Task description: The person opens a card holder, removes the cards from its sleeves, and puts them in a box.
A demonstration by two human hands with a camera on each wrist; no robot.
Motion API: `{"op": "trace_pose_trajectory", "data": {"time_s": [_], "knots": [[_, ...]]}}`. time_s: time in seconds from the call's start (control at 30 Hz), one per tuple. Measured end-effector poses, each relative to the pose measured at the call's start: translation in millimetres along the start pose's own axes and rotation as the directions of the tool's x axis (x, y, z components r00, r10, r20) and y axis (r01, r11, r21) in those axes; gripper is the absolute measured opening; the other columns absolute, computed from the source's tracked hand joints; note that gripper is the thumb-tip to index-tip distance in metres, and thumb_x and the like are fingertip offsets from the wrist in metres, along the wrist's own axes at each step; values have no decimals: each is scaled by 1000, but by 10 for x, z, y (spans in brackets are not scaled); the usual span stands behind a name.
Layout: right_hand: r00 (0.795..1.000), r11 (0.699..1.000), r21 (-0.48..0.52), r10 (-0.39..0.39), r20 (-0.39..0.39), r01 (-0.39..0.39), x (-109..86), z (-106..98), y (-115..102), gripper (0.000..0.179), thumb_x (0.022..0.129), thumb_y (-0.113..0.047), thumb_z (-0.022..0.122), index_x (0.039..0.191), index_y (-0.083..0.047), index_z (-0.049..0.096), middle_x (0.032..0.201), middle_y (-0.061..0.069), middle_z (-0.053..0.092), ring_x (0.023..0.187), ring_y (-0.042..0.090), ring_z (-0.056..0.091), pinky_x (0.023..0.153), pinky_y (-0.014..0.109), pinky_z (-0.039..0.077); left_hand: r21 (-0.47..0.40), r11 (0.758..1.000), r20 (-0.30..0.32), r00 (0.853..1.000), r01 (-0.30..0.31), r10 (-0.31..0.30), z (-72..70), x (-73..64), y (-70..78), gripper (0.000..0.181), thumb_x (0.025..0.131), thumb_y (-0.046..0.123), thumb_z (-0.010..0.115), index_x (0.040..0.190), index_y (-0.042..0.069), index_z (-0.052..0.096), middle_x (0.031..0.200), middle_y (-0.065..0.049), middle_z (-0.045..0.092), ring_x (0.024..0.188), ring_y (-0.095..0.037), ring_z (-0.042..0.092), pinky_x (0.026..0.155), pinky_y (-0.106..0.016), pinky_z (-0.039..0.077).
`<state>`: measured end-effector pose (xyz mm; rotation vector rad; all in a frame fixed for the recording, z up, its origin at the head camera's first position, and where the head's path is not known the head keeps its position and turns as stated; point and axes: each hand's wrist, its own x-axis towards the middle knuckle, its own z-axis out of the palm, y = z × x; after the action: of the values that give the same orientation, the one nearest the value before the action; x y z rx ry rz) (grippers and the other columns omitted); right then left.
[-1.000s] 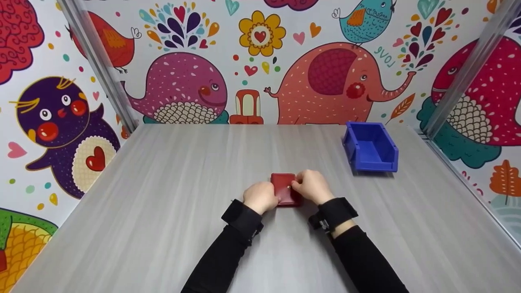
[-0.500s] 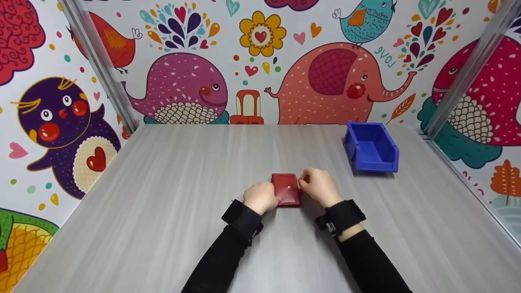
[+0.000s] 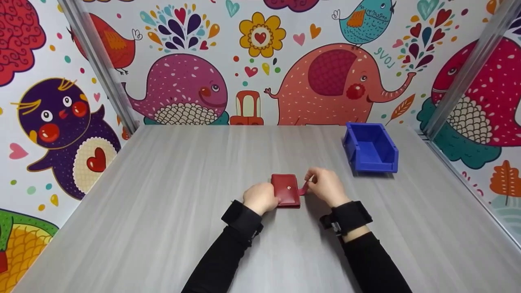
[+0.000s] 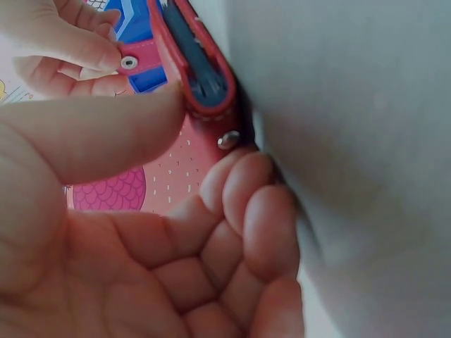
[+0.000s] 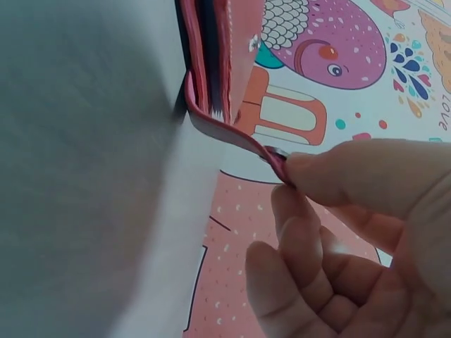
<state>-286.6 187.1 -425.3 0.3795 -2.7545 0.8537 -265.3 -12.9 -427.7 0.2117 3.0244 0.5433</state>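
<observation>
A small red wallet [image 3: 286,189] lies on the grey table between the two hands, its cover still folded over. My left hand [image 3: 259,198] grips its left edge, with the thumb on top and the curled fingers against the spine, as the left wrist view shows. From the wallet's right side sticks out a strap [image 5: 232,134] with a metal snap, unfastened from the stud on the cover. My right hand [image 3: 325,186] pinches the strap's end between thumb and forefinger. Dark inner layers [image 4: 199,63] show at the wallet's end in the left wrist view.
A blue plastic bin [image 3: 371,148] stands at the back right of the table [image 3: 183,183]. Walls with printed cartoon animals close off the back and both sides, with metal posts [image 3: 99,67] at the corners.
My right hand has moved right, away from the wallet's cover, and the strap now extends outward in its fingers. The stud has come into full view. My left hand has stayed in place.
</observation>
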Motion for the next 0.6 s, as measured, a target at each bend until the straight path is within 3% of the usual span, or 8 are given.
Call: {"op": "trace_pose_trajectory", "data": {"time_s": [0.6], "knots": [[998,998,-59,34,51,-31,-38,-85,88,7,77,-3,70,75,-8,66,68,5,59,66,23,55,62,38,44,3,1000,-13,1000,-4,4,11,6,-2,26,86,31,74,92,6,71,94,-12,70,86,-29,66,69,-47,53]]}}
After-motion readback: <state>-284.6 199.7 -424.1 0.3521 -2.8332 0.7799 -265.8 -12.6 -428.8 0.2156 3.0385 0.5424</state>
